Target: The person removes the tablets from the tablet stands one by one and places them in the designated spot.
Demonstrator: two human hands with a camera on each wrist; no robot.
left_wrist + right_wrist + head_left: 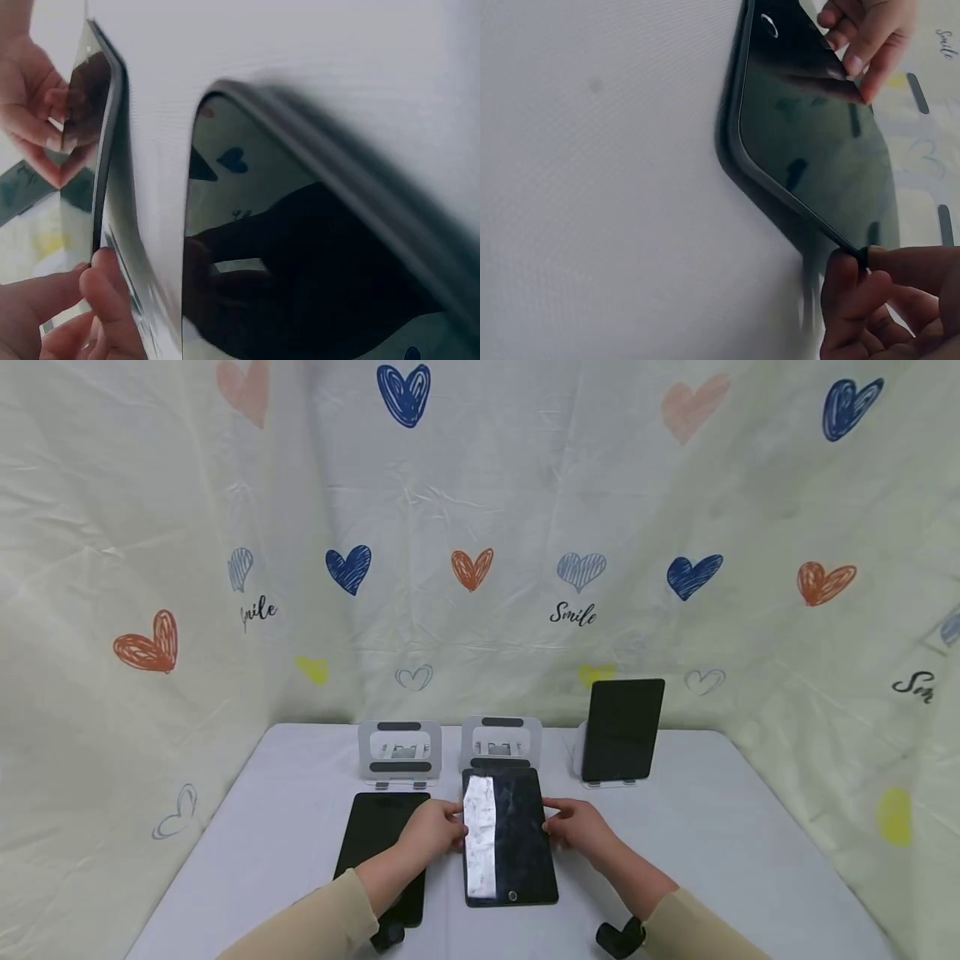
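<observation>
A black tablet (pixel 517 843) is held over the middle of the desk (pixel 720 868), screen up, with its round home button (pixel 513 896) at the near end; whether its near edge touches the cloth I cannot tell. A bright reflection runs down the left part of its screen. The left hand (pixel 433 827) pinches its left edge between thumb and fingers, and the right hand (pixel 585 828) pinches its right edge likewise. Just beyond its far end is the middle stand (pixel 500 722), bearing no tablet. A 2nd tablet (pixel 378 827) lies flat to the left, partly under the left forearm, with the left stand (pixel 401 767) behind it. To the right, a 3rd tablet (pixel 624 729) leans upright on the right stand (pixel 579 747). Behind hangs a pale curtain (pixel 450 485) printed with hearts.
</observation>
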